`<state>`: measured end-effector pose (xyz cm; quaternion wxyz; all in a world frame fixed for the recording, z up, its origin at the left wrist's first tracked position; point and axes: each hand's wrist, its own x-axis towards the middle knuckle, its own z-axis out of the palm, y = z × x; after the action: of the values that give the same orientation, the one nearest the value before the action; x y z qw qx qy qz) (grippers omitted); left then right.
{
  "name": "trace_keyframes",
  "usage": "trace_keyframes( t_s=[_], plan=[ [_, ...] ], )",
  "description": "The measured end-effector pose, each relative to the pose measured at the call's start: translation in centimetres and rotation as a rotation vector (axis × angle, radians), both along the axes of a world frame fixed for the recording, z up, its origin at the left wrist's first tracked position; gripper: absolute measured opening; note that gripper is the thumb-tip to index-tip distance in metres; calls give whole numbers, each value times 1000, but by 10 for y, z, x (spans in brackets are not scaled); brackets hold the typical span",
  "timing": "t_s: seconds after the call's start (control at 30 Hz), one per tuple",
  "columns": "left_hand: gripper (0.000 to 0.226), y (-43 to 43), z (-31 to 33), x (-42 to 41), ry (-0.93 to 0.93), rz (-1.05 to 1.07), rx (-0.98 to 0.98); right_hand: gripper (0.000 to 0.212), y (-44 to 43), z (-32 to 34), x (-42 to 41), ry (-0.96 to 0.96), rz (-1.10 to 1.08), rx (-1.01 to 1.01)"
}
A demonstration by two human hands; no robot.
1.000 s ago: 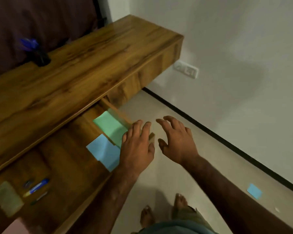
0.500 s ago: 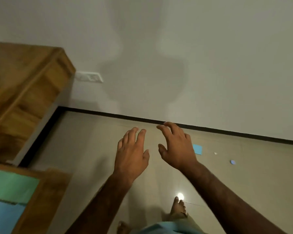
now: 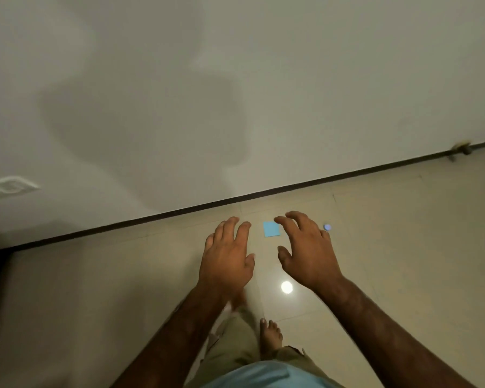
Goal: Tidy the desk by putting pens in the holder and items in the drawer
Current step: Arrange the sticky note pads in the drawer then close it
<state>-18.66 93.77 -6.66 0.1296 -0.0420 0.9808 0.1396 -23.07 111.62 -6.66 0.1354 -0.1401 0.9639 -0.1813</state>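
A small blue sticky note (image 3: pixel 271 229) lies flat on the tiled floor close to the wall. My left hand (image 3: pixel 226 256) is held out above the floor just left of the note, fingers straight and empty. My right hand (image 3: pixel 307 252) hovers just right of it, fingers spread and slightly bent, holding nothing. A small round bluish item (image 3: pixel 327 227) lies on the floor beside my right hand's fingers. The desk, drawer and pen holder are out of view.
A white wall with a dark skirting line (image 3: pixel 235 196) runs across ahead. A wall socket (image 3: pixel 9 186) sits low at the left. A small object (image 3: pixel 463 148) lies by the wall at far right. My bare foot (image 3: pixel 270 336) stands on the tiles below.
The view has swung right, away from the desk and open drawer, which have left the frame. The blue note on the floor now lies between my two outstretched hands.
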Motion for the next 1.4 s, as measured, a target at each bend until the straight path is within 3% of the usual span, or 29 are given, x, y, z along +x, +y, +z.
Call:
trace_keyframes(
  t_s=[0.37,0.53,0.7,1.13,1.4],
  plan=[
    [58,24,-70,-151,-116,-284,13,60,63,-53,-94,-112,-265,75],
    [61,30,-139,-199,-197,-332,4,59,85,-123,-135,-159,-318,65],
    [68,42,-247,-242,-255,-283,-15,63,112,-239,-169,-205,-329,40],
    [85,89,-604,-321,-337,-316,-40,66,170,-600,-237,-143,-387,64],
    [98,91,-734,-328,-438,-331,-153,63,214,-727,-258,-191,-479,84]
  ],
)
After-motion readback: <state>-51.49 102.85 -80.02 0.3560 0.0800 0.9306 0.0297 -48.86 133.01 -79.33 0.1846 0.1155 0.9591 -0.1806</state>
